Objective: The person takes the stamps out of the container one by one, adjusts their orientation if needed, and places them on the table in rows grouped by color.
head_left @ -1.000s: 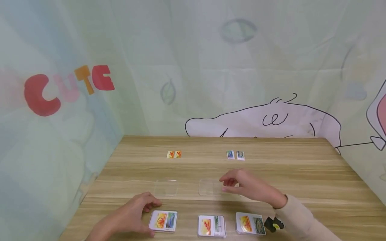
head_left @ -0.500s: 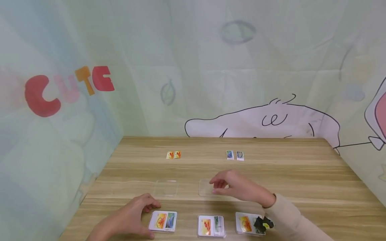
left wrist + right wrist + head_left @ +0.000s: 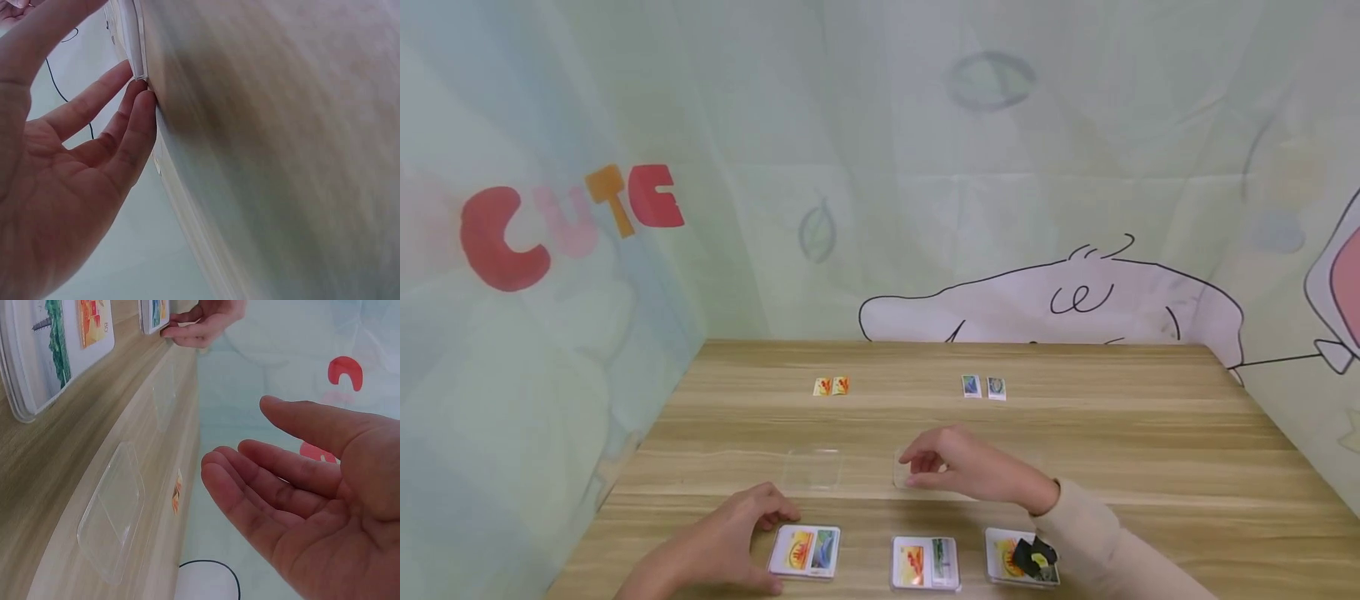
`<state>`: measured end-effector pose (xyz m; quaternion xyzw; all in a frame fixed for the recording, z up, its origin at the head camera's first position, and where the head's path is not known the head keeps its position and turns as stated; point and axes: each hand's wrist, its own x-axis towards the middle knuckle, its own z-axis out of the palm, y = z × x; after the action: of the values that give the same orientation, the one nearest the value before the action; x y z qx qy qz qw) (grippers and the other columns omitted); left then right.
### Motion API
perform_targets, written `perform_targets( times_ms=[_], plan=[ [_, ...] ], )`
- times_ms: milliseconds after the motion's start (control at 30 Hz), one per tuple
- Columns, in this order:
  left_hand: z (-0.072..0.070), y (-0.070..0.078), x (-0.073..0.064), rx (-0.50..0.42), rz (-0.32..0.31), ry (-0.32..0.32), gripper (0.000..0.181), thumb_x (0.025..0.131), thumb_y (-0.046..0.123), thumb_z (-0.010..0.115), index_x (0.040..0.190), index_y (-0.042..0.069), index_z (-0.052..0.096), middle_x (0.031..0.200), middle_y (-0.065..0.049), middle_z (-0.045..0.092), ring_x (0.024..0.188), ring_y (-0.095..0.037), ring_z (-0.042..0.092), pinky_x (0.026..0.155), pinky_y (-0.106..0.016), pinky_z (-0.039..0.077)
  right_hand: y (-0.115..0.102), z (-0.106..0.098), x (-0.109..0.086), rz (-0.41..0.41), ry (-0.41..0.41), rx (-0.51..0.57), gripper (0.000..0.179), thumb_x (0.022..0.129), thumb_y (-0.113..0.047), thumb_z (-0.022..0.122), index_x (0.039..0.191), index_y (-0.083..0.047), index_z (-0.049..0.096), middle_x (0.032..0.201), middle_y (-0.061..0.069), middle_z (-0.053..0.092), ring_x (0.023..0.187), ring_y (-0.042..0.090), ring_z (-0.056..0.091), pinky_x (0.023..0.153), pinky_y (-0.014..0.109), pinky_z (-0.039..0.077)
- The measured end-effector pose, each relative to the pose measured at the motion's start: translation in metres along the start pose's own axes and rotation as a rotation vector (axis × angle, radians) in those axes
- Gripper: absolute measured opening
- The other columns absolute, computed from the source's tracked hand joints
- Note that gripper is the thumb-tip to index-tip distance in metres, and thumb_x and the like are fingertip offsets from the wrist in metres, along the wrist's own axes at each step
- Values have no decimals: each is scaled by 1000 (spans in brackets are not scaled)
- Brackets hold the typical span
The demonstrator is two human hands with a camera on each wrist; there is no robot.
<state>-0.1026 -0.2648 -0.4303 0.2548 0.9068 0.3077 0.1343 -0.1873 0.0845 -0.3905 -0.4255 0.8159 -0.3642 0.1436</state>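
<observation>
My left hand [image 3: 730, 533] lies against the left edge of the left picture-card stack [image 3: 806, 550] in its clear case, fingers relaxed. In the left wrist view its fingertips [image 3: 142, 106] touch the case's corner. My right hand [image 3: 958, 462] hovers palm-left with loosely bent fingers, holding nothing. It partly covers the middle clear plastic lid [image 3: 900, 477]; the left clear lid [image 3: 814, 470] lies flat on the table. The middle card stack [image 3: 925, 562] and the right card stack [image 3: 1006, 560] lie in the front row. A black piece with a yellow mark [image 3: 1034, 557] overlaps the right stack.
Two small orange picture pieces [image 3: 831, 386] lie at the back left of the wooden table [image 3: 1112, 433]. Two small blue-green pieces [image 3: 983, 387] lie at the back right. A printed curtain [image 3: 775, 125] hangs behind the table and along its sides.
My right hand has moved left across the middle lid, and the black piece has shifted left with the sleeve, over the right stack. My left hand has hardly moved.
</observation>
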Motion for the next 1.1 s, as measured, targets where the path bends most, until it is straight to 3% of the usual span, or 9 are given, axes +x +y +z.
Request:
perform_targets(
  times_ms=[433,700,1100],
  plan=[
    [5,-1,-1,-16,35,34,57,70,39,90,114,14,64,111,9,57,98,-7,56,86,-30,51,-7,12,11,22,-35,10,27,93,-16,71,113,2,69,97,6,70,82,2,60,77,22,52],
    [1,0,2,-29,39,36,60,68,36,91,116,11,65,111,6,58,98,-9,57,87,-31,51,-12,17,19,7,-49,22,25,93,-13,71,113,3,69,98,8,71,83,2,61,77,21,52],
    [0,-1,1,-69,15,-1,58,68,33,92,115,11,65,111,4,58,99,-9,58,88,-30,52,-18,30,32,-26,-91,44,23,92,-11,72,109,3,70,91,-4,69,80,0,60,75,19,51]
  ],
)
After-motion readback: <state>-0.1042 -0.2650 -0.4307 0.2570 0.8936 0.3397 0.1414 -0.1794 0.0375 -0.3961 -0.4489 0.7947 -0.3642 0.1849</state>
